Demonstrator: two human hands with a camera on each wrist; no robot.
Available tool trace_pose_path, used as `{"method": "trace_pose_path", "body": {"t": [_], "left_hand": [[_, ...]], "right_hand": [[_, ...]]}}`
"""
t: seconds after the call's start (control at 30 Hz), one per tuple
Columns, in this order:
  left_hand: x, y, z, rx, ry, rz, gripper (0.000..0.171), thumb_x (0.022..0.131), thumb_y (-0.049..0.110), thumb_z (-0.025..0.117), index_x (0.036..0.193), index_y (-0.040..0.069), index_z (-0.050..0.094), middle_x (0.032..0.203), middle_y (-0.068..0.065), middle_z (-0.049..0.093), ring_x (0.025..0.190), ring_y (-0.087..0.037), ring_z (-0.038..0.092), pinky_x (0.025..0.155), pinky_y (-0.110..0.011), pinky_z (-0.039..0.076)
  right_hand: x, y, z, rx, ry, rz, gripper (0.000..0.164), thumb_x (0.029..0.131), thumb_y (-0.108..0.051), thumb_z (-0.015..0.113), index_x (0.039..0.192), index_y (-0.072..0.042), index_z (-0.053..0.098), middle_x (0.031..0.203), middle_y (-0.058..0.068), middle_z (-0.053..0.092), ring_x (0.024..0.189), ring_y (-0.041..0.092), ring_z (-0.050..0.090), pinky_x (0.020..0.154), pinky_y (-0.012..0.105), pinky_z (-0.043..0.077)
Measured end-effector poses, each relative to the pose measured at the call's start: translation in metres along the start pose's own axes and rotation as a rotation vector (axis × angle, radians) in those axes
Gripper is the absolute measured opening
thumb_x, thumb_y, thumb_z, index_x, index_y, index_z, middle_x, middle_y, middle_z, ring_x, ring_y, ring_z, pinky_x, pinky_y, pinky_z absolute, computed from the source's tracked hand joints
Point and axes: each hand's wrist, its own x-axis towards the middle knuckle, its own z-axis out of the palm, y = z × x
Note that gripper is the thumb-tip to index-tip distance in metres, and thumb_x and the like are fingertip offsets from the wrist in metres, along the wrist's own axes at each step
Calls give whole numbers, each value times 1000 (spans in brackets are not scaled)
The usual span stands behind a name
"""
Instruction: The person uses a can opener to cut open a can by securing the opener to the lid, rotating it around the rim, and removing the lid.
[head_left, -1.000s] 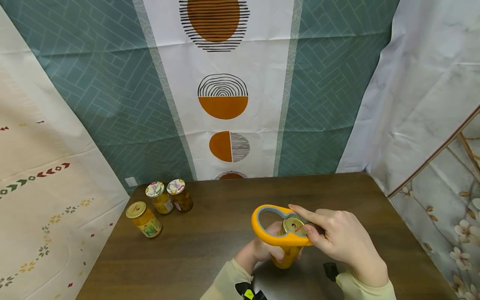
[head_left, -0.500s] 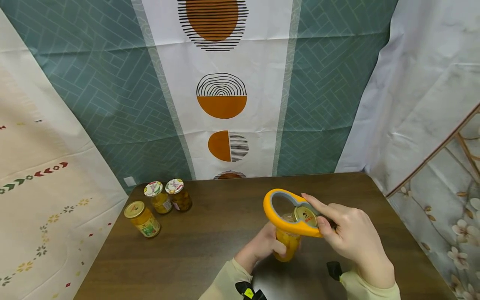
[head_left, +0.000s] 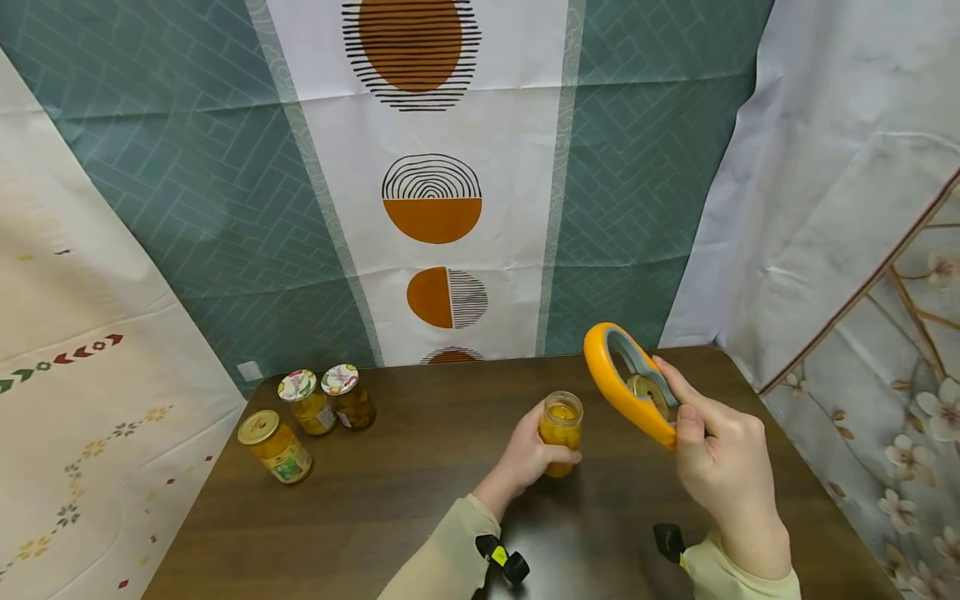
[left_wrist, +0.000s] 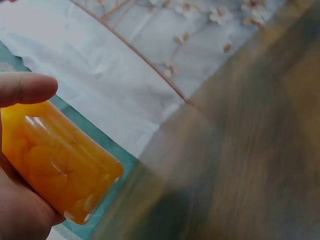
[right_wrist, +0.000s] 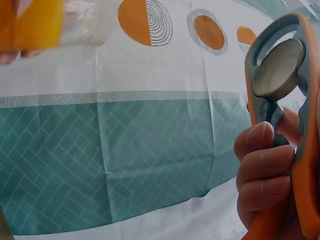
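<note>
My left hand [head_left: 525, 454] grips a glass jar [head_left: 560, 429] of orange-yellow fruit pieces, its mouth uncovered and facing up toward the head camera. In the left wrist view, thumb and palm wrap the jar [left_wrist: 62, 162]. To the right, my right hand [head_left: 726, 458] holds an orange-and-grey jar opener [head_left: 617, 390] tilted up, apart from the jar. A gold metal lid [head_left: 647, 395] is lodged inside the opener's loop. The right wrist view shows the pale underside of that lid [right_wrist: 280, 69] and fingers curled round the opener's handles [right_wrist: 304, 185].
On the left of the brown table [head_left: 420, 467] stand a gold-lidded jar [head_left: 279, 450] of yellow fruit and two jars with patterned white lids, one yellow [head_left: 313, 408], one dark [head_left: 354, 404]. Fabric hangings [head_left: 480, 217] rise behind the table.
The lid has come off the jar and moved up and right inside the opener with my right hand. My left hand has shifted the jar slightly up and away.
</note>
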Motion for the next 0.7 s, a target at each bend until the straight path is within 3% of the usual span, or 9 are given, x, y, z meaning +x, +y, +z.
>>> {"method": "trace_pose_path", "body": {"t": [0.07, 0.2, 0.3, 0.47, 0.7], "left_hand": [[6, 6, 1, 23, 25, -15, 56, 74, 8, 80, 123, 17, 56, 103, 1, 62, 89, -15, 57, 82, -40, 50], [26, -8, 4, 82, 62, -36, 54, 78, 18, 82, 124, 25, 54, 104, 5, 62, 91, -14, 58, 84, -41, 50], [41, -29, 7, 114, 91, -48, 53, 77, 27, 84, 120, 30, 53, 104, 7, 61, 92, -14, 58, 83, -42, 50], [57, -39, 10, 134, 157, -76, 53, 78, 30, 84, 120, 28, 52, 109, 4, 55, 96, -16, 55, 87, -43, 49], [70, -49, 13, 91, 246, -137, 55, 79, 31, 84, 122, 26, 50, 111, 3, 52, 102, -18, 53, 94, -48, 47]], "right_hand": [[1, -1, -2, 2, 27, 18, 55, 106, -51, 35, 126, -12, 68, 56, -2, 55, 45, 8, 36, 34, 26, 29], [2, 0, -3, 0, 57, 30, 56, 106, -51, 34, 126, -12, 68, 53, -10, 37, 43, 5, 29, 33, 24, 24], [2, 1, -3, -3, 61, 35, 55, 107, -50, 34, 126, -12, 68, 53, -7, 44, 44, 6, 31, 33, 26, 27], [0, 3, -2, -14, 53, 49, 52, 107, -47, 33, 127, -13, 68, 57, 1, 58, 44, 9, 36, 34, 30, 33], [0, 3, -3, -32, 40, 59, 49, 107, -41, 33, 127, -13, 68, 54, -4, 48, 44, 9, 33, 35, 30, 31]]}}
